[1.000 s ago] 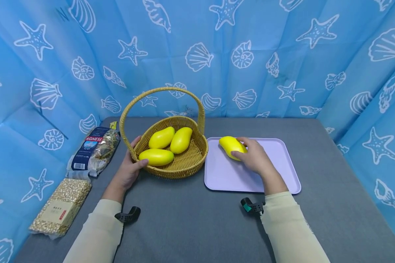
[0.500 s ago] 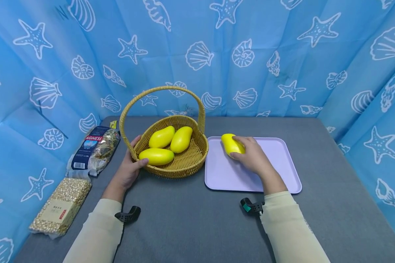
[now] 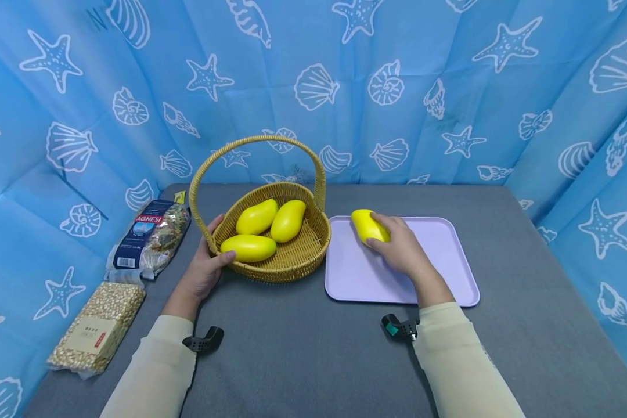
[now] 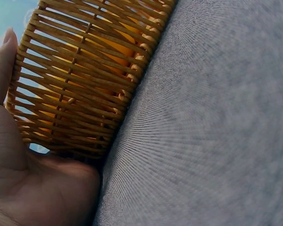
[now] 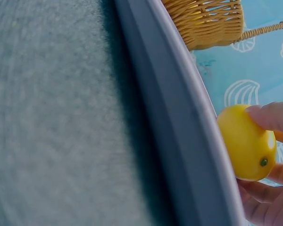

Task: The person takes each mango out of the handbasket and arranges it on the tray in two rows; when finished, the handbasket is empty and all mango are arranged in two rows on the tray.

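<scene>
My left hand (image 3: 205, 271) grips the left side of a woven wicker basket (image 3: 304, 251), thumb over the rim beneath the tall handle. Three yellow mangoes (image 3: 288, 221) lie inside the basket. In the left wrist view, the basket's slatted wall (image 4: 80, 70) stands on the grey cloth, with yellow showing through the gaps. My right hand (image 3: 404, 251) holds another mango (image 3: 364, 224) at the left part of a lilac tray (image 3: 441, 247). The right wrist view shows thumb and fingers around this mango (image 5: 243, 146), its small green stem spot facing the camera, just behind the tray's rim (image 5: 179, 99).
A dark blue AGNESI packet (image 3: 148, 237) and a vacuum-packed block of pale grains (image 3: 98, 326) lie along the table's left edge. A blue curtain (image 3: 313, 87) with shell prints hangs behind and on both sides. The tray sits close to the basket's right side.
My right hand has shifted the mango slightly back and to the right on the tray, turning it a little. The left hand and basket stay in place.
</scene>
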`<state>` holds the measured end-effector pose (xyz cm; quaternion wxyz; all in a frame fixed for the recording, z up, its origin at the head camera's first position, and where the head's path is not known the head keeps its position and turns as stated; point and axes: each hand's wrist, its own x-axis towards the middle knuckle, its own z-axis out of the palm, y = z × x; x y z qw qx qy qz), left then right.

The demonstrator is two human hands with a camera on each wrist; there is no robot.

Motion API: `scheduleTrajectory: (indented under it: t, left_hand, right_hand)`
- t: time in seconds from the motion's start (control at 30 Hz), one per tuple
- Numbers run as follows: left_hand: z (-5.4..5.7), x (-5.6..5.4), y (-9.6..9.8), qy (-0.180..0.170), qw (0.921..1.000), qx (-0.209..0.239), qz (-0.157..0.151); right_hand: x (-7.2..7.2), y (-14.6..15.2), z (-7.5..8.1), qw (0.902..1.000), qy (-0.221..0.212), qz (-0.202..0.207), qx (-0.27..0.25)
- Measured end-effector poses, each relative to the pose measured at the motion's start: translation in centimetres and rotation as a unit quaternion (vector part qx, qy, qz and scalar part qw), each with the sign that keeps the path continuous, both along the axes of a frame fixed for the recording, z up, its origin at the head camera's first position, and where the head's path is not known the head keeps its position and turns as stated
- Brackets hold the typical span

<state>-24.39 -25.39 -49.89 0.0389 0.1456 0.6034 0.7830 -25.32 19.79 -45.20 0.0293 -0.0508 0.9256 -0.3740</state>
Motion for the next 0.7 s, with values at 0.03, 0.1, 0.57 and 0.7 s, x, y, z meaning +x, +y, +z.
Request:
scheduleTrajectory:
  t: [0.03, 0.1, 0.57, 0.7]
  left_hand:
    - [-0.01, -0.02, 0.00, 0.000, 1.0000, 0.000, 0.000]
    - [-0.01, -0.07, 0.01, 0.001, 1.0000, -0.002, 0.000]
    - [0.09, 0.06, 0.06, -0.002, 1.0000, -0.004, -0.001]
    - [0.14, 0.07, 0.05, -0.002, 1.0000, -0.004, 0.000]
  right_hand:
    - [0.00, 0.00, -0.01, 1.0000, 0.000, 0.001, -0.001]
    - [-0.03, 0.01, -0.06, 1.0000, 0.001, 0.002, -0.002]
    - [0.09, 0.02, 0.26, 1.0000, -0.001, 0.008, 0.003]
    - [0.13, 0.14, 0.65, 1.0000, 0.000, 0.007, -0.006]
